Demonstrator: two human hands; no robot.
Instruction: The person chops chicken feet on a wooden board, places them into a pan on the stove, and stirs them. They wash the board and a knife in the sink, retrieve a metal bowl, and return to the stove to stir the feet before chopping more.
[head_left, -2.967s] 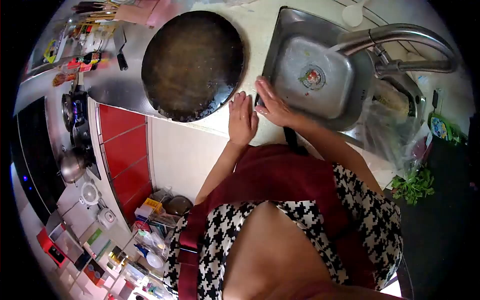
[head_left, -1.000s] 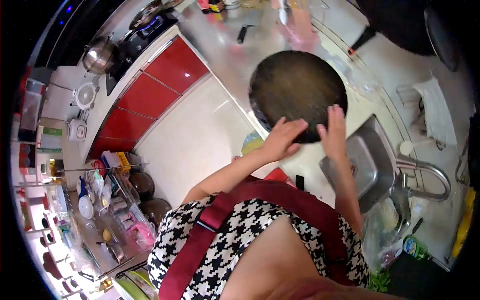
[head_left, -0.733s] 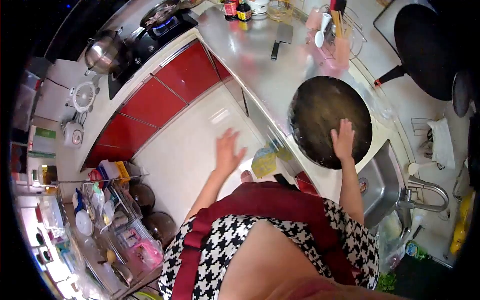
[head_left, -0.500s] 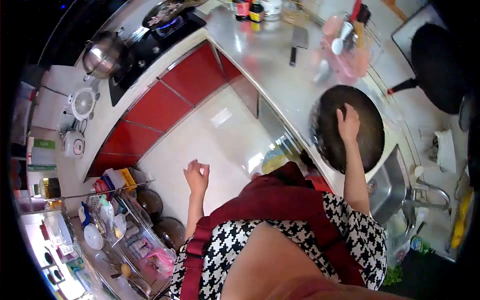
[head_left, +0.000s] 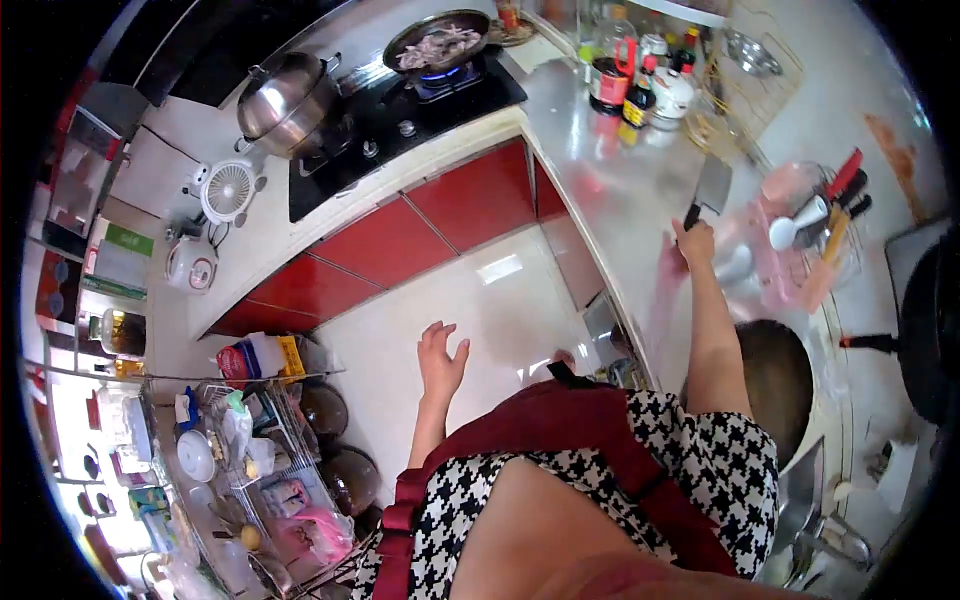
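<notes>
My right hand [head_left: 697, 243] is at the handle end of a cleaver [head_left: 713, 184] on the steel counter, its fingers closed around the black handle. The blade points away, toward the bottles. My left hand [head_left: 442, 362] hangs over the floor with fingers spread and nothing in it. Partly behind my right arm lies a large round dark board [head_left: 783, 385], near the sink. Right of the cleaver stands a pink utensil holder [head_left: 785, 250] with a white ladle and several handles in it.
A frying pan [head_left: 437, 45] with sliced meat sits over a lit burner. Beside it stands a steel pot [head_left: 288, 105]. Sauce bottles [head_left: 638, 100] line the counter's back. A black wok [head_left: 930, 330] is at the right wall, and a loaded wire rack [head_left: 285, 455] stands at lower left.
My right hand has left the round board and moved forward to the cleaver's handle. My left hand stays over the floor, its fingers more spread. The view has shifted toward the stove.
</notes>
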